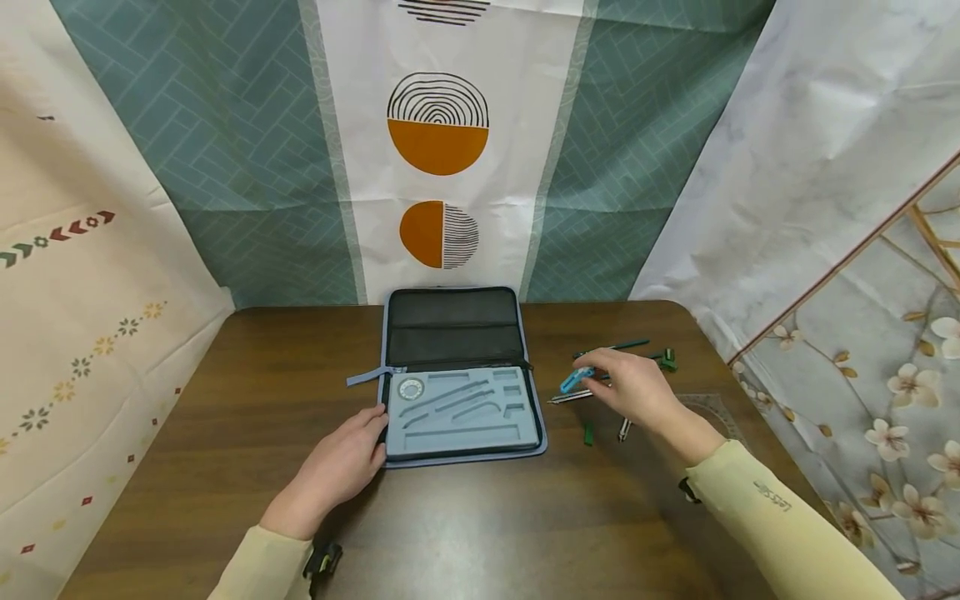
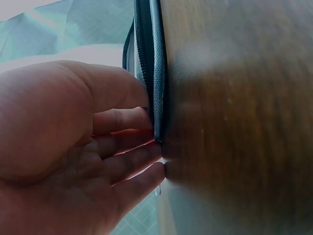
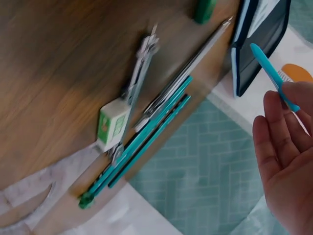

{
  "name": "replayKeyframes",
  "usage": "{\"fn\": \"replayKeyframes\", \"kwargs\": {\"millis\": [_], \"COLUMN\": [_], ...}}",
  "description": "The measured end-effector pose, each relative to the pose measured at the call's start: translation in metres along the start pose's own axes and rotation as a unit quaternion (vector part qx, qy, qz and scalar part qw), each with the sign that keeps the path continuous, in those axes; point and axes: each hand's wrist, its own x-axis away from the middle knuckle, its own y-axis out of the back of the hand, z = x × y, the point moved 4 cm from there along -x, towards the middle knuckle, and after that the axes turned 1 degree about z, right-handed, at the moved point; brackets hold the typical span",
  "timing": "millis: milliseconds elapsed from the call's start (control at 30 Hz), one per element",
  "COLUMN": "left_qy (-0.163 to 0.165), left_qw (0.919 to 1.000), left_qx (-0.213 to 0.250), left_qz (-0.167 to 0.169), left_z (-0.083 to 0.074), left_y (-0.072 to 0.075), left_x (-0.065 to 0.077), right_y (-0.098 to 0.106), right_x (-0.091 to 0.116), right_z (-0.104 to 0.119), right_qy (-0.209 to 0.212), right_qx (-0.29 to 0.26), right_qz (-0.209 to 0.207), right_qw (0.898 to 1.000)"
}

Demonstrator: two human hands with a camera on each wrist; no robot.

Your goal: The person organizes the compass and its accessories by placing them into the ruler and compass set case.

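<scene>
My right hand (image 1: 633,387) pinches a small flat blue plastic piece (image 1: 574,381) between thumb and fingers, above the right part of the table; edge-on in the right wrist view, the piece (image 3: 266,64) looks thin. An unzipped case (image 1: 453,308) lies with its lid laid back. Its grey-blue tray (image 1: 487,450) has several shaped recesses, and a round white disc (image 1: 411,388) sits in one. At the case's left side, my left hand (image 1: 341,458) rests its fingers along the zippered edge (image 2: 157,73), fingertips down at the tabletop.
Right of the case lie a metal compass (image 3: 139,68), a white-and-green eraser (image 3: 113,122), teal pencils (image 3: 156,115), a silver pen-like tool (image 3: 195,58) and a small green block (image 1: 588,433). A clear protractor (image 1: 712,408) lies farther right. Fabric (image 1: 255,208) hangs behind the table.
</scene>
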Motion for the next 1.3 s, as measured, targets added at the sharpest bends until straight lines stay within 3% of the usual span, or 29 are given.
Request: {"fn": "replayKeyframes", "kwargs": {"millis": [200, 567, 1300], "left_qy": [0.002, 0.002, -0.005], "left_qw": [1.0000, 0.9999, 1.0000], "left_qx": [0.000, 0.010, 0.001], "left_qz": [0.009, 0.005, -0.006], "left_z": [0.000, -0.002, -0.003], "left_y": [-0.002, -0.004, -0.001], "left_x": [0.001, 0.007, 0.000], "right_y": [-0.009, -0.029, -0.071], "right_x": [-0.005, -0.020, -0.051], "right_z": [0.007, 0.031, 0.074], "right_qy": [-0.077, -0.108, -0.064], "right_qx": [-0.083, -0.166, -0.190], "right_qz": [0.033, 0.060, 0.114], "right_qw": [0.993, 0.978, 0.973]}}
